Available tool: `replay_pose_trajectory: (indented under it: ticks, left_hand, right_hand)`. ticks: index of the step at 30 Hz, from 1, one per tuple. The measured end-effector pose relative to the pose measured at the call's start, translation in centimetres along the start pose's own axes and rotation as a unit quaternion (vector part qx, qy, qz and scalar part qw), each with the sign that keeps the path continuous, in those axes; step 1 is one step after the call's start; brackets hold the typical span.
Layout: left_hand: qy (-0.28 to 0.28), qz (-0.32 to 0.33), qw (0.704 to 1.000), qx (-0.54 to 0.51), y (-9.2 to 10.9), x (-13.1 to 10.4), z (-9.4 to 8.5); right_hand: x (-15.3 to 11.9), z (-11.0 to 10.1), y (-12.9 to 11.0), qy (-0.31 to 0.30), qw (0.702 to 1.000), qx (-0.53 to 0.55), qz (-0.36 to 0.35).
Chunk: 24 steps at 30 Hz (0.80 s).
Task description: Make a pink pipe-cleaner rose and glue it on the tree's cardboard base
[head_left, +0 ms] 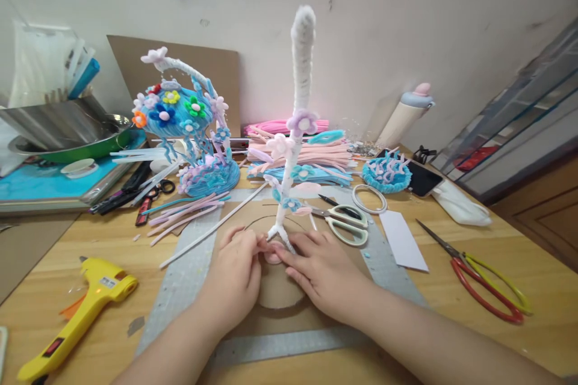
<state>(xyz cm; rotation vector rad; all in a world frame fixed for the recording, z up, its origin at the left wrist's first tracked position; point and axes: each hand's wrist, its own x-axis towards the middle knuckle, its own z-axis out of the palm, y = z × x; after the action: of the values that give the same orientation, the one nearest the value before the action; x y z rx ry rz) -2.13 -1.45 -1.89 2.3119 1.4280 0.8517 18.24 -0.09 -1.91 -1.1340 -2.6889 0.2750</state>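
A white fuzzy stem [301, 72] with pastel flowers and blue leaves stands upright on a round cardboard disc [280, 289]. Its foot splits into short white legs. At the foot, my left hand [237, 274] has its fingers curled and pressed together by a small pink piece [273, 252]; whatever its fingertips grip is too small to make out. From the right, my right hand [323, 271] lies with fingers spread over the disc, fingertips touching the pink piece and the stem's base. Brown cardboard and a grey cutting mat [180, 301] lie underneath.
A yellow glue gun [90, 307] lies at left. Green-handled scissors [350, 224], a white ring [369, 198], a white card [403, 240] and red-and-yellow scissors [478, 283] are at right. Behind stand a finished-looking flower lamp shape [180, 114] and pipe cleaner bundles [311, 156].
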Motion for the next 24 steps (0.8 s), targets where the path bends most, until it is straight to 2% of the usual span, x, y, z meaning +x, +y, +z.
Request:
replay_pose_trajectory:
  ticks: [3, 8, 13, 16, 19, 22, 24]
  left_hand:
    - [0.012, 0.002, 1.000, 0.024, 0.1, -0.2, -0.4]
    - [-0.045, 0.036, 0.997, 0.052, 0.8, -0.2, -1.0]
    - [-0.052, 0.033, 0.995, 0.078, 1.1, -0.2, -1.1]
    - [-0.056, 0.033, 0.995, 0.081, 1.2, -0.2, -1.1]
    - [-0.058, 0.031, 0.994, 0.082, 1.4, -0.1, -1.3]
    - [-0.068, 0.034, 0.994, 0.083, 1.4, -0.4, -2.5]
    - [-0.063, 0.021, 0.993, 0.098, 0.6, -1.5, -4.3]
  right_hand:
    - [0.2, -0.6, -0.3, -0.007, 1.000, -0.025, -0.002]
    - [1.0, -1.5, -1.0, 0.022, 0.997, -0.058, -0.036]
    - [1.8, -0.6, -0.8, 0.066, 0.991, -0.057, -0.103]
    - [1.7, 0.2, -0.4, 0.097, 0.991, -0.012, -0.090]
    - [1.6, 0.4, -0.4, 0.103, 0.992, 0.009, -0.078]
    - [1.7, 0.2, -0.6, 0.094, 0.993, 0.011, -0.072]
    - [1.8, 0.1, -0.8, 0.089, 0.994, 0.011, -0.067]
